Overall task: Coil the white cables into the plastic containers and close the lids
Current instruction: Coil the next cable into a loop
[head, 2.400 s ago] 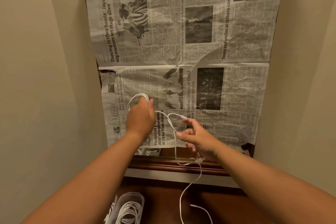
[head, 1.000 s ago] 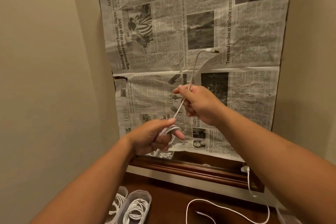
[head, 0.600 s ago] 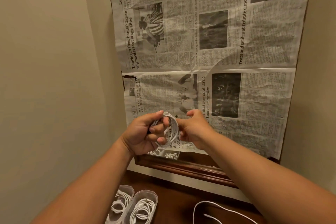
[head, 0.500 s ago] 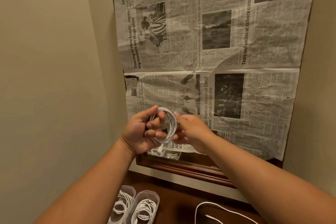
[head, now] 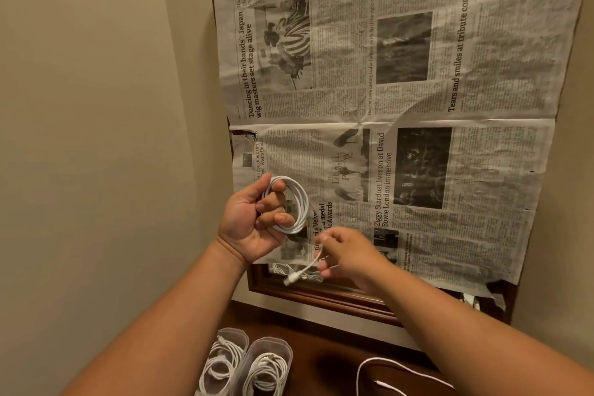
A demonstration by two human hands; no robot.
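Your right hand is blurred, so which fingers pinch the cable tail is unclear, and its plug is a smear. Your left hand hides part of the coiled cable (fingers pass through the loop). The bottom edge cuts off the left container, the right container and the loose cable on the surface. The newspaper runs past the top and right edges.

Left grip, right grip, forearms all bare.
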